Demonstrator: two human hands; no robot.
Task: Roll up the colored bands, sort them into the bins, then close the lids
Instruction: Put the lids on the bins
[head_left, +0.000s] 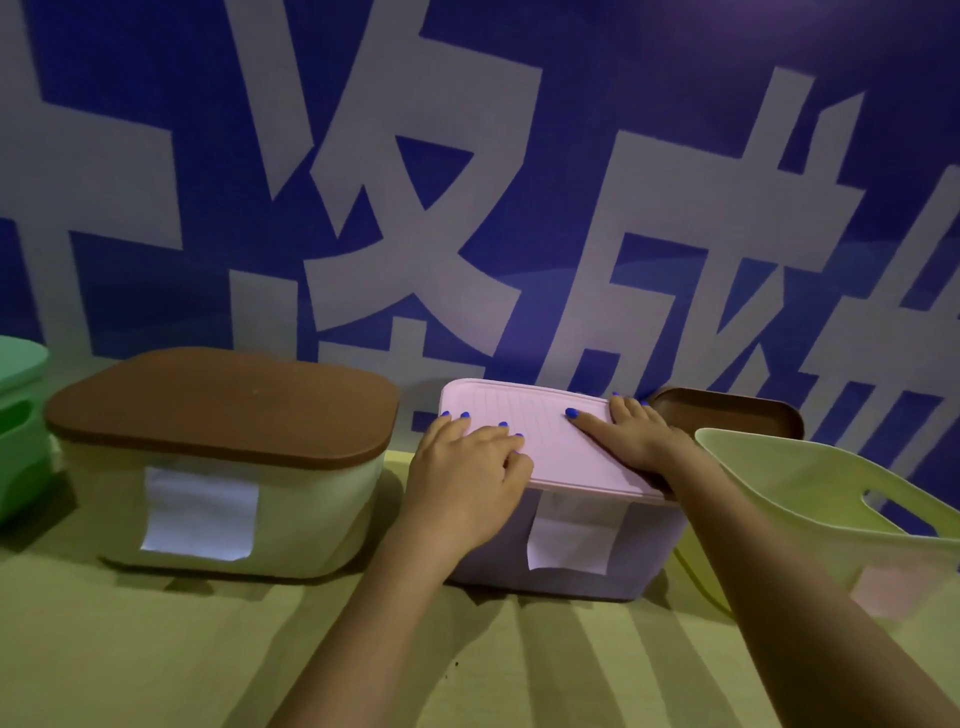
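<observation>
the pink lid (540, 441) lies on the pink bin (571, 545), which stands toward the back edge of the table (156, 649), right of centre. your left hand (467, 478) rests on the lid's near-left corner with fingers loosely curled over the top, pressing and gripping nothing. your right hand (631, 431) lies flat along the right edge, fingers straight, thumb side toward the back corner. neither hand grasps anything.

judge the lid as thin moulded plastic: light, slightly flexible, with a ribbed top that gives some friction. it probably seats by a snap rim, so press at the corners and edges, not the centre, which would only bow. the near edge appears to overhang the bin front; whether the rim is fully seated all round cannot be told.

the bin is likely light and may slide on the table under a sideways push. keep the force straight down.

the white bin (223, 509) to the left already carries its brown lid (223, 405). the yellow-green bin (831, 509) at the right edge stands open, with a second brown lid (727, 413) behind it. take that lid by its long edges. no bands are visible.
</observation>
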